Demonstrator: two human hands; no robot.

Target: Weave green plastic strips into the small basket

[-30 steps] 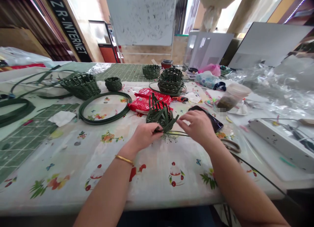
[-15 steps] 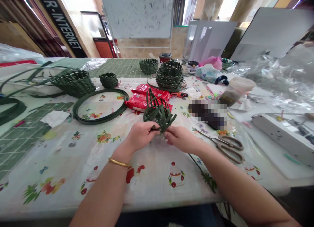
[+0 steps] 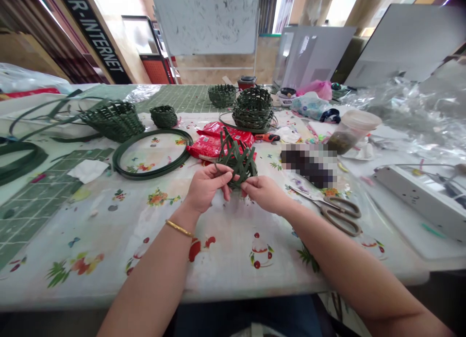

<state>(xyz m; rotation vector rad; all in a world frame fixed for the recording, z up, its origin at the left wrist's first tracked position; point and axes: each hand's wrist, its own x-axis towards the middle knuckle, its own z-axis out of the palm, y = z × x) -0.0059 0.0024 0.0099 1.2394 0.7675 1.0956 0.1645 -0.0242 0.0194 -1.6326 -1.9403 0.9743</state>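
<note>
A small half-woven basket of dark green strips is held just above the flowered tablecloth, its loose strip ends sticking up. My left hand, with a gold bangle on the wrist, grips the basket's left side with curled fingers. My right hand pinches a strip at the basket's lower right edge. The two hands almost touch under the basket.
Scissors lie right of my right hand, a blurred dark object beyond them. Red packets, a green strip coil, several finished green baskets, a plastic cup and a white power strip are around.
My right hand came in from the phone side and closed on the basket. Both hands lifted and tilted the basket slightly toward me.
</note>
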